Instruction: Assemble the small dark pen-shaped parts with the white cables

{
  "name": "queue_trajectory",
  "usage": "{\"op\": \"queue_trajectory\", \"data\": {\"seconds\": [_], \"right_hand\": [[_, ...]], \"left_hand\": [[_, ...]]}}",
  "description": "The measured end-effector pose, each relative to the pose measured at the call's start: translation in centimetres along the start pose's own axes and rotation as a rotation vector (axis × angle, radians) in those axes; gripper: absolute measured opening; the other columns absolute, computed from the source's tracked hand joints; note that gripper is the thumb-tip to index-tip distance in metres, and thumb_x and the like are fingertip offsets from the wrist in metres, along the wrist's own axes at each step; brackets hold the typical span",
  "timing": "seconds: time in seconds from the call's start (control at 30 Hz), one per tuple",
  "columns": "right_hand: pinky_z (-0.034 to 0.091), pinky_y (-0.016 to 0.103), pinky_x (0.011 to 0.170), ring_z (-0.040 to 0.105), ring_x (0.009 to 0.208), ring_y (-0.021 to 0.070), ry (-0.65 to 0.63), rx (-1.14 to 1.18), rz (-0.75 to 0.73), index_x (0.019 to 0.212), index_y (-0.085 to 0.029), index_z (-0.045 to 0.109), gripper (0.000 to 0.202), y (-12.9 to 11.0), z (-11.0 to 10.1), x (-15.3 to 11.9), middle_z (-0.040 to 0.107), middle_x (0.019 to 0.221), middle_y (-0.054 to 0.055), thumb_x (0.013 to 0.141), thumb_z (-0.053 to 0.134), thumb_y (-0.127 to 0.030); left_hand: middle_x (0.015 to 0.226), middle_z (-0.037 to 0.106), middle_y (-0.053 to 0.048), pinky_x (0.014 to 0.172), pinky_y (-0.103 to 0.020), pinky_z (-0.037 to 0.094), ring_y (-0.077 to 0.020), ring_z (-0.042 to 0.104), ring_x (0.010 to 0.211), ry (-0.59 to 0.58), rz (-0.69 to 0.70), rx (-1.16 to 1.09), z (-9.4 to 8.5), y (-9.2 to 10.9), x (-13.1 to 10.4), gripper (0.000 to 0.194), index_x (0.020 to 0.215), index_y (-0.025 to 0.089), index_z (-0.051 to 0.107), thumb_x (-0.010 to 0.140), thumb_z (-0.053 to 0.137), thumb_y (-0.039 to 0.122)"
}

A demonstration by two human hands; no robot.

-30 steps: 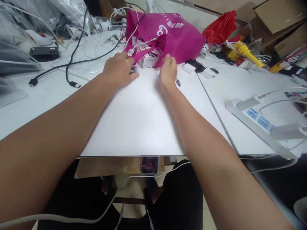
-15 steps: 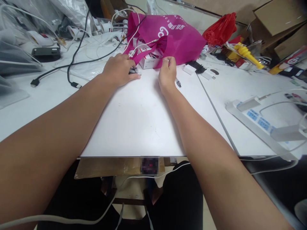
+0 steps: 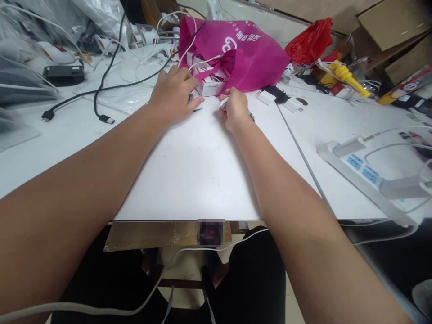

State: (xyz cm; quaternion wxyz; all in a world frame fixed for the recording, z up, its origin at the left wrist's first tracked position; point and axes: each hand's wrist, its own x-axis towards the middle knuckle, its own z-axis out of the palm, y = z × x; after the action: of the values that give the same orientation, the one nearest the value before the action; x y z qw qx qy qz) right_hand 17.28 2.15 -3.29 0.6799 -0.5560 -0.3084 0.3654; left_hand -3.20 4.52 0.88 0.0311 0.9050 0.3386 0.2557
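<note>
My left hand (image 3: pixel 174 92) rests at the back of the white table, fingers bent over some slim grey items that it mostly hides. A thin dark tip (image 3: pixel 198 109) sticks out beneath the thumb. Between the hands stands a small white box (image 3: pixel 212 88) at the mouth of a magenta bag (image 3: pixel 251 54). My right hand (image 3: pixel 236 108) is closed round a slim white pen-like stick (image 3: pixel 223 103), whose end points left toward the box. Just behind the right wrist, part of a dark-tipped pen (image 3: pixel 251 116) shows on the table.
White adapters (image 3: pixel 266 97) lie right of the bag. A power strip (image 3: pixel 367 175) with plugs occupies the right side. Black cables (image 3: pixel 101 92) and a black device (image 3: pixel 64 74) lie on the left. A red bag (image 3: pixel 309 41) and cardboard boxes (image 3: pixel 394 22) stand behind.
The right fingers now hold a white pen-like stick that did not show before. My left hand has shifted slightly, its fingers more arched, and a dark tip now shows under its thumb.
</note>
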Motion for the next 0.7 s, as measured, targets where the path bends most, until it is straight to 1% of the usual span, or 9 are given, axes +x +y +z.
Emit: {"op": "queue_trajectory", "data": {"seconds": [0.07, 0.13, 0.2, 0.27, 0.37, 0.43, 0.57, 0.63, 0.7], "right_hand": [[0.03, 0.021, 0.048, 0.045, 0.05, 0.0096, 0.039, 0.144, 0.114, 0.093, -0.029, 0.044, 0.024, -0.8, 0.6, -1.0, 0.051, 0.071, -0.008, 0.116, 0.045, -0.024], [0.027, 0.018, 0.045, 0.04, 0.047, 0.0077, 0.045, 0.238, 0.161, 0.089, -0.028, 0.045, 0.028, -1.6, 1.0, -2.1, 0.046, 0.067, -0.009, 0.116, 0.048, -0.02], [0.026, 0.017, 0.042, 0.038, 0.046, 0.0072, 0.041, 0.292, 0.181, 0.087, -0.027, 0.046, 0.032, -2.1, 1.2, -3.0, 0.042, 0.065, -0.009, 0.117, 0.047, -0.019], [0.025, 0.016, 0.041, 0.037, 0.046, 0.0065, 0.031, 0.331, 0.201, 0.086, -0.026, 0.047, 0.033, -2.4, 1.2, -3.5, 0.044, 0.066, -0.009, 0.118, 0.045, -0.018], [0.025, 0.016, 0.042, 0.037, 0.046, 0.0055, 0.035, 0.331, 0.226, 0.086, -0.026, 0.047, 0.035, -2.7, 1.1, -3.8, 0.045, 0.068, -0.009, 0.119, 0.043, -0.017], [0.026, 0.016, 0.042, 0.038, 0.046, 0.0055, 0.034, 0.302, 0.228, 0.085, -0.026, 0.047, 0.035, -2.8, 1.1, -3.7, 0.046, 0.068, -0.009, 0.118, 0.047, -0.016], [0.028, 0.016, 0.041, 0.039, 0.045, 0.006, 0.035, 0.291, 0.226, 0.084, -0.025, 0.047, 0.035, -2.9, 1.1, -3.8, 0.048, 0.065, -0.009, 0.117, 0.049, -0.015], [0.027, 0.015, 0.041, 0.039, 0.045, 0.0058, 0.045, 0.303, 0.242, 0.085, -0.026, 0.047, 0.035, -3.1, 1.2, -4.0, 0.045, 0.064, -0.009, 0.119, 0.047, -0.017], [0.026, 0.014, 0.041, 0.04, 0.046, 0.005, 0.05, 0.328, 0.265, 0.086, -0.026, 0.046, 0.035, -3.2, 1.3, -4.2, 0.042, 0.064, -0.01, 0.121, 0.044, -0.019]], "left_hand": [[0.159, 0.067, -0.018, 0.127, -0.069, 0.034, -0.0506, 0.047, 0.159, -0.006, -0.003, -0.004, 0.4, -0.4, 0.0, 0.066, 0.154, 0.037, 0.079, 0.098, 0.06, 0.067], [0.16, 0.067, -0.012, 0.128, -0.069, 0.033, -0.0486, 0.043, 0.16, -0.044, -0.039, -0.012, 0.7, -0.8, -0.1, 0.063, 0.151, 0.043, 0.079, 0.097, 0.064, 0.072], [0.164, 0.065, -0.009, 0.129, -0.066, 0.033, -0.0437, 0.041, 0.162, -0.102, -0.062, -0.012, 0.8, -1.1, -0.2, 0.065, 0.154, 0.039, 0.076, 0.104, 0.056, 0.075], [0.165, 0.063, -0.009, 0.128, -0.064, 0.036, -0.0414, 0.043, 0.162, -0.119, -0.076, -0.012, 0.8, -1.2, -0.3, 0.064, 0.152, 0.034, 0.076, 0.107, 0.051, 0.073], [0.159, 0.069, -0.01, 0.12, -0.065, 0.043, -0.0467, 0.052, 0.156, -0.081, -0.097, -0.056, 0.9, -1.3, -0.1, 0.053, 0.137, 0.04, 0.083, 0.099, 0.062, 0.07], [0.152, 0.073, -0.012, 0.117, -0.069, 0.045, -0.05, 0.056, 0.152, -0.049, -0.098, -0.079, 1.1, -1.4, 0.0, 0.049, 0.131, 0.043, 0.085, 0.095, 0.065, 0.069], [0.129, 0.081, -0.012, 0.119, -0.073, 0.042, -0.0512, 0.051, 0.155, -0.032, -0.069, -0.103, 1.5, -1.9, 0.1, 0.05, 0.13, 0.049, 0.085, 0.088, 0.074, 0.073], [0.126, 0.08, -0.012, 0.119, -0.073, 0.043, -0.0512, 0.051, 0.154, -0.053, -0.065, -0.118, 1.6, -2.2, 0.2, 0.052, 0.131, 0.048, 0.085, 0.086, 0.077, 0.072], [0.129, 0.08, -0.011, 0.118, -0.072, 0.044, -0.0509, 0.053, 0.152, -0.094, -0.089, -0.106, 1.4, -2.1, 0.1, 0.054, 0.135, 0.048, 0.084, 0.087, 0.076, 0.072]]}}
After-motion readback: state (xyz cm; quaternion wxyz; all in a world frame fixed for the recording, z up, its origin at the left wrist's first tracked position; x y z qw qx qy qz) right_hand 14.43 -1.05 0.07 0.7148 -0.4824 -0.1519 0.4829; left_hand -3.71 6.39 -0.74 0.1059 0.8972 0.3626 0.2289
